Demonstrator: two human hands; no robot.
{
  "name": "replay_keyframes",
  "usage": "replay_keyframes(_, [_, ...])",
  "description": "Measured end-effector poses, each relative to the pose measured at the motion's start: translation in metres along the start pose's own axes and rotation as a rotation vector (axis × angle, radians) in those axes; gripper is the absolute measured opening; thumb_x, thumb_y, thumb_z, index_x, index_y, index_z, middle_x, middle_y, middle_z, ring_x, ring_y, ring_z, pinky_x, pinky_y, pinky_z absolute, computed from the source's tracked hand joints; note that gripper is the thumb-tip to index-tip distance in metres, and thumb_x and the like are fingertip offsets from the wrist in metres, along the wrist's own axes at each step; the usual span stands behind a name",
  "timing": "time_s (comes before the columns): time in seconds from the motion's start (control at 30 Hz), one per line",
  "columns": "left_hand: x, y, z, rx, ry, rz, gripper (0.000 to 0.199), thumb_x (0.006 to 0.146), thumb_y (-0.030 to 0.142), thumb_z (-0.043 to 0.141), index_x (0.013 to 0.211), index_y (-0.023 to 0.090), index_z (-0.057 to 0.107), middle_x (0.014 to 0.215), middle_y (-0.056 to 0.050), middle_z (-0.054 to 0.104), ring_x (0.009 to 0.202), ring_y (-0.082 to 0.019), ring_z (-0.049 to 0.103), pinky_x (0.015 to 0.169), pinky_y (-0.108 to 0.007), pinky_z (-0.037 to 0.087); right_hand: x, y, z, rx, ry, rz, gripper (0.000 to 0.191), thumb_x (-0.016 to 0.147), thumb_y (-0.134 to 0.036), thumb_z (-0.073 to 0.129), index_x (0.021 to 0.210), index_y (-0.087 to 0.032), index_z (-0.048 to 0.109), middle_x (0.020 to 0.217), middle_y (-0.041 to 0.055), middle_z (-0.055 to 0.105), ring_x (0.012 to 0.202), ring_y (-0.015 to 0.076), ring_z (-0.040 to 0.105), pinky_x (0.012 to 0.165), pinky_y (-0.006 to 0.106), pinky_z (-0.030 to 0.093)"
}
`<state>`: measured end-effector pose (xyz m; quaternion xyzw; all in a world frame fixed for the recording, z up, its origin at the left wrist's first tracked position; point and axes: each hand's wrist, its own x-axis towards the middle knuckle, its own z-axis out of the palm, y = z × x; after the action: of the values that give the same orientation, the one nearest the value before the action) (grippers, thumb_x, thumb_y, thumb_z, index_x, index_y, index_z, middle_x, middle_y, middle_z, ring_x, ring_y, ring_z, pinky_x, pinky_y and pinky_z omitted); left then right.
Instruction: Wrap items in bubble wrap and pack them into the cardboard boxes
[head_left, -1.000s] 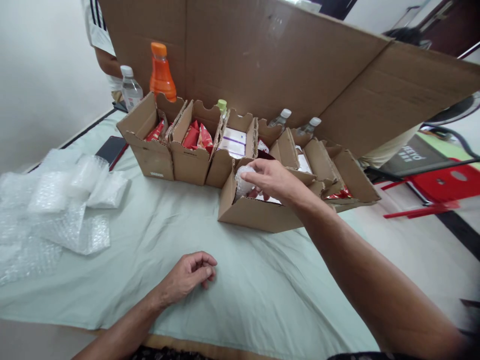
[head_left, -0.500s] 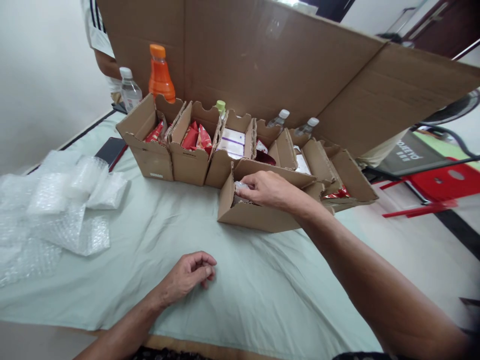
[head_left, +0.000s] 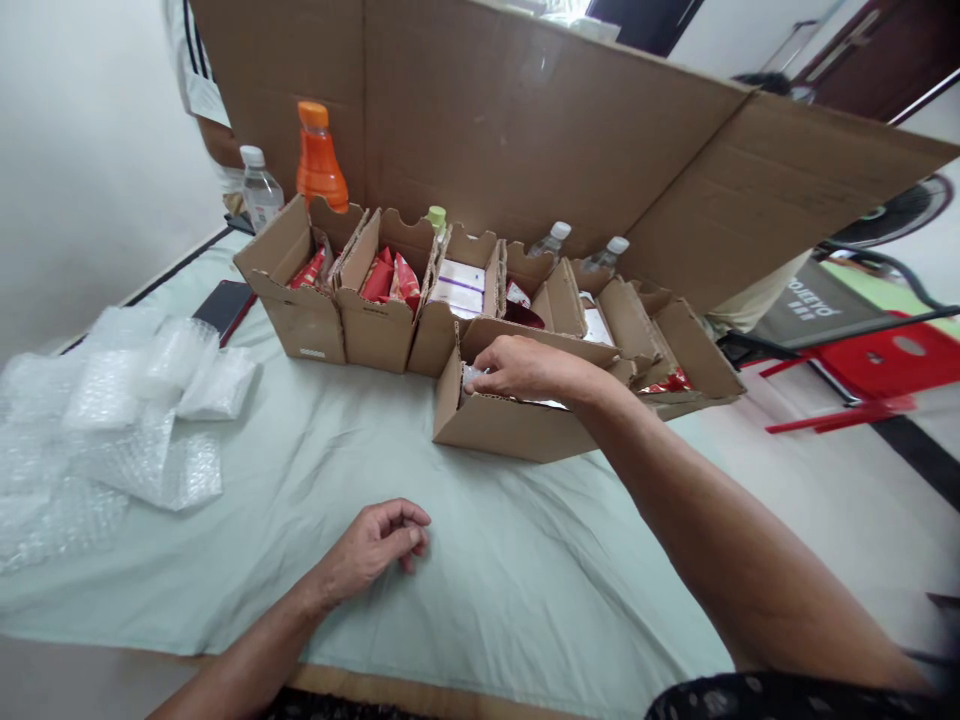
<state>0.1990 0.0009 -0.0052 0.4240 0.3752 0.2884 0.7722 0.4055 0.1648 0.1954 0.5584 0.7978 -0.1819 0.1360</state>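
Observation:
My right hand (head_left: pixel 517 368) reaches into the near cardboard box (head_left: pixel 510 428), its fingers closed on a clear bubble-wrapped piece (head_left: pixel 470 378) at the box's left end. The lower part of that piece is hidden inside. My left hand (head_left: pixel 386 540) rests on the pale green cloth (head_left: pixel 300 480) with its fingers loosely curled and nothing visible in them. Behind the near box stands a row of open cardboard boxes; red packets (head_left: pixel 390 278) lie in some, and white boxes with purple lines (head_left: pixel 459 288) in another.
Bubble wrap pieces (head_left: pixel 127 400) cover the cloth at the left, beside a dark phone-like object (head_left: pixel 225 308). Bottles, one orange (head_left: pixel 321 165), stand behind the row, before a tall cardboard panel (head_left: pixel 510 140). A red stool (head_left: pixel 892 365) is at the right.
My right hand has sunk slightly deeper into the near box, and a white item now shows under my wrist. My left hand has hardly moved. The view has shifted a little.

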Motion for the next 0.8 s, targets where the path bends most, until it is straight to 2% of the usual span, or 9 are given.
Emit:
replay_keyframes(0.17, [0.0, -0.001, 0.0, 0.007, -0.001, 0.02, 0.048, 0.082, 0.058, 0.076, 0.1, 0.015, 0.064, 0.084, -0.004, 0.069, 0.064, -0.012, 0.059, 0.065, -0.029, 0.048, 0.003, -0.001, 0.0, -0.055, 0.022, -0.014, 0.021, 0.084, -0.032, 0.065, 0.072, -0.017, 0.072, 0.063, 0.0024, 0.061, 0.058, 0.0138, 0.048, 0.056, 0.029, 0.031])
replay_keyframes(0.27, [0.0, -0.002, 0.0, 0.016, 0.001, 0.017, 0.047, 0.083, 0.057, 0.075, 0.101, 0.015, 0.064, 0.084, -0.004, 0.069, 0.065, -0.012, 0.06, 0.067, -0.03, 0.048, -0.003, 0.006, -0.004, 0.026, -0.017, -0.063, 0.023, 0.086, -0.034, 0.062, 0.078, -0.017, 0.075, 0.064, 0.0014, 0.063, 0.059, 0.0137, 0.05, 0.056, 0.028, 0.032])
replay_keyframes(0.37, [0.001, -0.003, 0.0, 0.024, -0.003, 0.015, 0.047, 0.083, 0.057, 0.075, 0.1, 0.015, 0.064, 0.084, -0.004, 0.069, 0.065, -0.012, 0.06, 0.067, -0.03, 0.048, -0.007, 0.013, -0.005, 0.112, -0.034, -0.088, 0.022, 0.086, -0.028, 0.059, 0.084, -0.017, 0.077, 0.064, -0.0006, 0.062, 0.059, 0.0128, 0.052, 0.056, 0.027, 0.032])
replay_keyframes(0.67, [0.001, -0.007, -0.002, 0.009, -0.009, 0.021, 0.047, 0.084, 0.058, 0.074, 0.1, 0.015, 0.064, 0.084, -0.004, 0.068, 0.065, -0.013, 0.059, 0.066, -0.03, 0.048, 0.01, 0.009, 0.009, 0.012, 0.045, -0.019, 0.015, 0.084, -0.025, 0.066, 0.078, -0.017, 0.078, 0.071, 0.0017, 0.071, 0.064, 0.0137, 0.055, 0.058, 0.027, 0.032])
replay_keyframes(0.8, [0.002, -0.006, -0.002, 0.013, 0.0, 0.026, 0.048, 0.084, 0.059, 0.073, 0.101, 0.015, 0.064, 0.085, -0.005, 0.069, 0.066, -0.013, 0.06, 0.066, -0.03, 0.049, 0.009, 0.007, 0.005, 0.027, 0.058, -0.011, 0.015, 0.084, -0.025, 0.068, 0.075, -0.018, 0.077, 0.07, 0.0016, 0.071, 0.063, 0.0149, 0.057, 0.059, 0.029, 0.034])
